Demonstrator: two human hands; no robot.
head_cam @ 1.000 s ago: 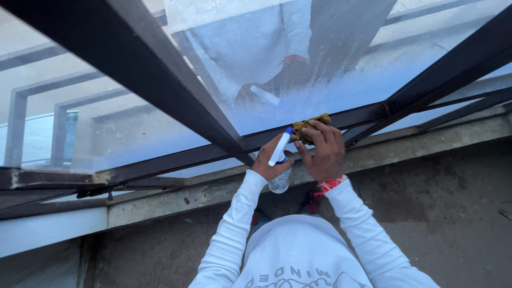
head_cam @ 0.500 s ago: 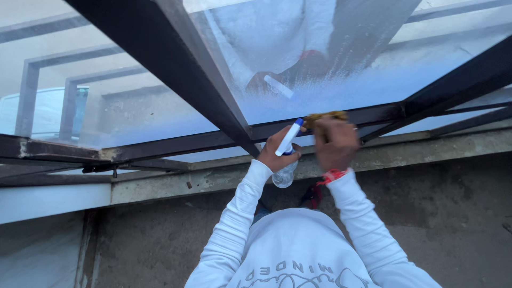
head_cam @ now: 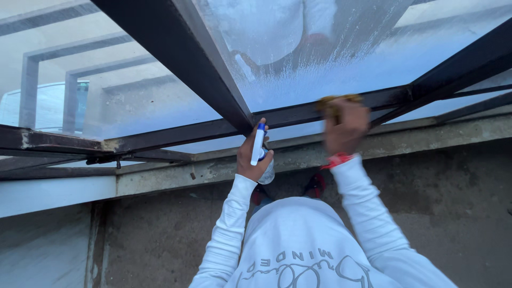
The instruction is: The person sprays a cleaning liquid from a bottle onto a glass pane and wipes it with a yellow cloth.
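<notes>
While foamy streaks cover the glass pane (head_cam: 330, 64) above a concrete wall (head_cam: 453, 202), the right hand (head_cam: 345, 128) presses a yellow cloth (head_cam: 336, 102) on the dark frame (head_cam: 298, 114); the left hand (head_cam: 253, 157) grips a spray bottle (head_cam: 260, 149).
</notes>
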